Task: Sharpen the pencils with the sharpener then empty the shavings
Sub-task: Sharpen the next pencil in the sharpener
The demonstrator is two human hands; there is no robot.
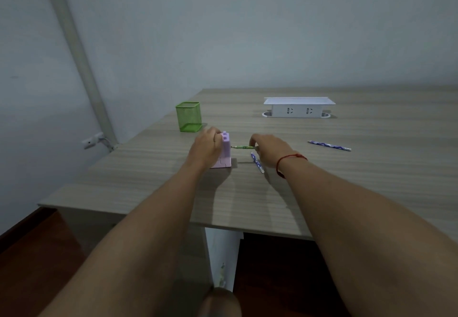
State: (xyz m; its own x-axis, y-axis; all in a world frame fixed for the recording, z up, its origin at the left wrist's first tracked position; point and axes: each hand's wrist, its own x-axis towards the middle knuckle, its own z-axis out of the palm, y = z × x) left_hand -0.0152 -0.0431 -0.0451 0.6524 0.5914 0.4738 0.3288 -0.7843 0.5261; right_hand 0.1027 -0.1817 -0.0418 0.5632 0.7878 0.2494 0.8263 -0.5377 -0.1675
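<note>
Far left on the wooden desk (pixel 322 192): green mesh pencil cup (pixel 188 116), upright and mouth up, just behind the work area, presumably kept near to take finished pencils

Next, left hand (pixel 207 147) wrapped over the back and top of the pink sharpener (pixel 224 152), fingers closed on its body, apparently to pin it against the push of an incoming pencil. Sharpener standing on the desk, its tall flat face turned to the right

Right of that, green pencil (pixel 244 147) lifted off the surface, long axis roughly level and running left to right, dark tip aimed at the sharpener's right face and almost touching it. Impossible to tell whether the tip sits in the hole yet. Right hand (pixel 269 149), red cord at the wrist, pinched shut on the pencil's rear end, a grip suited to feeding it straight in

Just under that hand, a purple patterned pencil (pixel 257 163) flat on the desk, angled from far-left to near-right. Further right and well apart, a second purple pencil (pixel 329 145), also flat, axis nearly left-right. Both likely waiting their turn

Behind, a white socket box (pixel 298 107), not involved
</note>
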